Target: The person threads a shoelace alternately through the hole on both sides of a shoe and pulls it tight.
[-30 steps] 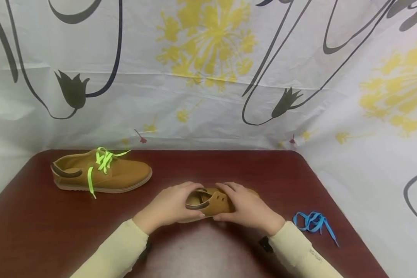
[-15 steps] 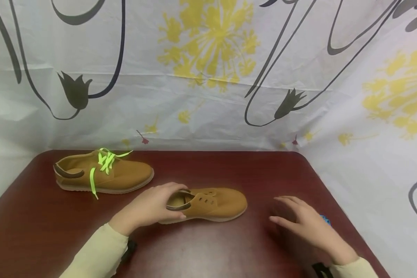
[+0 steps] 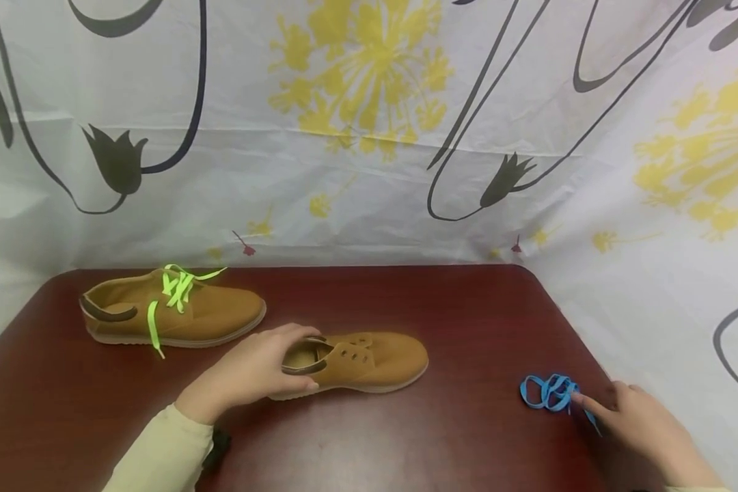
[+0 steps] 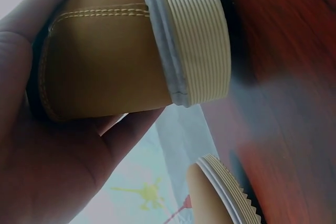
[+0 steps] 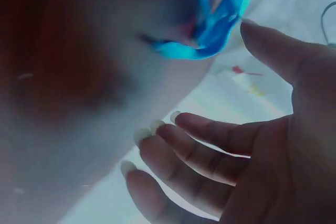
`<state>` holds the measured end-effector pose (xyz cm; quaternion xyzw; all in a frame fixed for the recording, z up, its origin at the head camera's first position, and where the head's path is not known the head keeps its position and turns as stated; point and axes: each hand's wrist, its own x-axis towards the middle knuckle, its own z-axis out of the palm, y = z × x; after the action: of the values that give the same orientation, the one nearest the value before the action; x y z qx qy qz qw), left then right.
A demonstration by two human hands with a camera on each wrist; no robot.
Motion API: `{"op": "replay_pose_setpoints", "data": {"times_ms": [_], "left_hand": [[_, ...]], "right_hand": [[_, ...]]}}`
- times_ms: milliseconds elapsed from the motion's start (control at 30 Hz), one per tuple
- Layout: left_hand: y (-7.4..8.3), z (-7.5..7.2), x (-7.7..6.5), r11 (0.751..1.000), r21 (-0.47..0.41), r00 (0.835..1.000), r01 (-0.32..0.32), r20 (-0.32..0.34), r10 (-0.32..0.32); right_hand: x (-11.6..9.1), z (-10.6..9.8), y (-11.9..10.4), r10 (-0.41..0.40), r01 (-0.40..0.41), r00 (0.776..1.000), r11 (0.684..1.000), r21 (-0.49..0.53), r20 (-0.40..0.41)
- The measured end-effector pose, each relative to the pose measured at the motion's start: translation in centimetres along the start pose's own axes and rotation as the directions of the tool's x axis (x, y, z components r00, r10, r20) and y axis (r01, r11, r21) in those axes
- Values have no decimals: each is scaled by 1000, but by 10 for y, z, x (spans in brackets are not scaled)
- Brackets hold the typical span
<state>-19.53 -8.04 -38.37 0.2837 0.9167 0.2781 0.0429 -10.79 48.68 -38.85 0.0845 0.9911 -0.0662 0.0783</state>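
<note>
Near shoe (image 3: 387, 359), tan with its eyelets showing, rests on the worktop (image 3: 436, 444) with its toe toward our right and its heel in the left hand (image 3: 240, 376). There we see the fingers (image 3: 292, 333) over the far side of the collar and the thumb along the near side, gripping the back of the shoe between them. Our left wrist view shows the stitched heel framed by that grip, above a ridged sole (image 4: 202, 45).

Well apart to the right lies a loosely looped blue lace (image 3: 547, 393), beside the right hand (image 3: 648, 427). We find those fingers spread and gently curved, pinching nothing, with the thumb (image 5: 268, 48) reaching toward the lace — its tip is at the lace's edge, though we cannot tell whether they touch.

Behind the left hand stands a matching shoe (image 3: 221, 314), threaded with a yellow-green lace (image 3: 178, 290) — one end trails down its side. A patterned white cloth (image 3: 234, 171) hangs beyond the worktop.
</note>
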Motion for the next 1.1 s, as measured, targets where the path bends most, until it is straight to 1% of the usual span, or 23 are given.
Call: {"op": "replay_pose_setpoints", "data": {"times_ms": [67, 133, 200, 267, 433, 500, 700, 800, 867, 933, 967, 1033, 1100], "left_hand": [[-1, -2, -2, 1000, 4, 1000, 10, -2, -10], [-3, -3, -4, 1000, 9, 1000, 22, -5, -22], [-3, -4, -5, 1000, 15, 1000, 26, -4, -26], [-3, -3, -4, 1000, 11, 1000, 21, -1, -21], [0, 0, -1, 1000, -10, 1000, 4, 1, -4], [0, 0, 0, 1000, -18, 1000, 3, -2, -3], [1, 2, 4, 1000, -14, 1000, -5, -2, 5], [0, 2, 6, 1000, -5, 1000, -13, 0, 13], [0, 3, 7, 1000, 2, 1000, -16, -4, 16], [-1, 3, 7, 1000, 6, 1000, -15, -8, 15], [-2, 2, 6, 1000, 8, 1000, -12, -10, 12], [-3, 2, 6, 1000, 9, 1000, -5, -12, 5], [-4, 2, 5, 1000, 5, 1000, 0, -12, 0]], "right_hand": [[2, 6, 3, -9, 9, 1000, 1000, 17, 0], [3, 12, 1, -41, 41, 999, 999, 33, -20], [3, 17, 0, -87, 89, 994, 995, 34, -62], [2, 20, -1, -116, 120, 989, 992, 30, -95], [2, 20, -3, -143, 146, 985, 989, 23, -98], [4, 19, -5, -166, 170, 982, 985, 32, -95], [8, 14, -15, -264, 264, 960, 964, -8, -94], [12, 18, -19, -302, 300, 947, 953, -34, -113], [12, 20, -23, -311, 310, 945, 950, -24, -103], [12, 22, -30, -318, 320, 945, 948, 2, -80], [10, 23, -35, -315, 317, 948, 948, 29, -54], [5, 21, -47, -317, 312, 949, 941, 130, 11], [-1, 19, -61, -334, 306, 940, 914, 268, 68]]}}
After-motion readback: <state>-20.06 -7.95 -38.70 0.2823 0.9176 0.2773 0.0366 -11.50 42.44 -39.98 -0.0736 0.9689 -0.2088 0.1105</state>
